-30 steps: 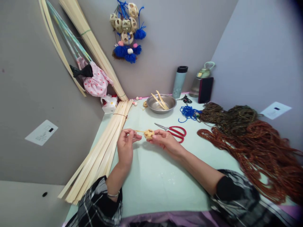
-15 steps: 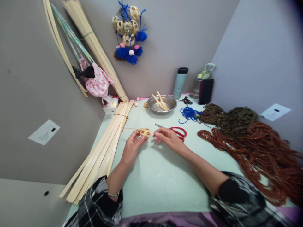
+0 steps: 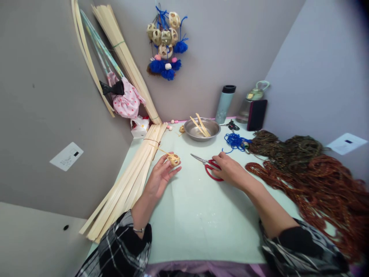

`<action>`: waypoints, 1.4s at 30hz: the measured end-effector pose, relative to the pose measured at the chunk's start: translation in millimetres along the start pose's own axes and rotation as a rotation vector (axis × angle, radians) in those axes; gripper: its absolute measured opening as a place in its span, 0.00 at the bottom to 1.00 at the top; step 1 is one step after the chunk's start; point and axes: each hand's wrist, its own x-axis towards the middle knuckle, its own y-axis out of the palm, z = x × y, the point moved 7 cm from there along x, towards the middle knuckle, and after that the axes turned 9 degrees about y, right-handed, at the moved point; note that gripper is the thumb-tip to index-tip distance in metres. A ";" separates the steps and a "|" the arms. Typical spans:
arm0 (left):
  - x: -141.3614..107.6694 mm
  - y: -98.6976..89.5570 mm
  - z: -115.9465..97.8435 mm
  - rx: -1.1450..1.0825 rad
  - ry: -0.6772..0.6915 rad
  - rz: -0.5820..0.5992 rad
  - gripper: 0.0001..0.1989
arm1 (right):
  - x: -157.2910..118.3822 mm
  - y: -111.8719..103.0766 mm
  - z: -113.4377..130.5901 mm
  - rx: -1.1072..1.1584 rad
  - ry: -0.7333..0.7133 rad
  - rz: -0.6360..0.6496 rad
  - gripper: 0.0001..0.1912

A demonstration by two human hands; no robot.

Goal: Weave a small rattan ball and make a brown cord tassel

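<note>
A small woven bamboo ball (image 3: pixel 173 159) rests in my left hand (image 3: pixel 159 175), against the fingers, with the palm partly turned up. One thin strip sticks out from the ball toward the upper left. My right hand (image 3: pixel 232 169) is on the red handles of a pair of scissors (image 3: pixel 211 177). The fingers curl around the handle loops, and the slightly parted metal blades point left toward the ball. Its fingertips are partly hidden behind the loops.
Long flat bamboo strips (image 3: pixel 129 184) lie along the table's left side. Behind stand a metal bowl (image 3: pixel 198 134) holding short strips, a tumbler (image 3: pixel 225 104) and a phone (image 3: pixel 257 115). Blue cord (image 3: pixel 235 141) and brown cord bundles (image 3: pixel 323 181) cover the right. Woven balls with tassels (image 3: pixel 165 38) hang on the wall.
My right hand has moved right, away from the ball, and taken hold of the scissors' handles. My left hand has turned its palm upward with the ball still in it.
</note>
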 end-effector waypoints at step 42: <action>0.7 0.4 15.1 0.004 -0.040 0.146 0.13 | -33.7 -5.0 61.2 0.414 -0.517 -0.106 0.23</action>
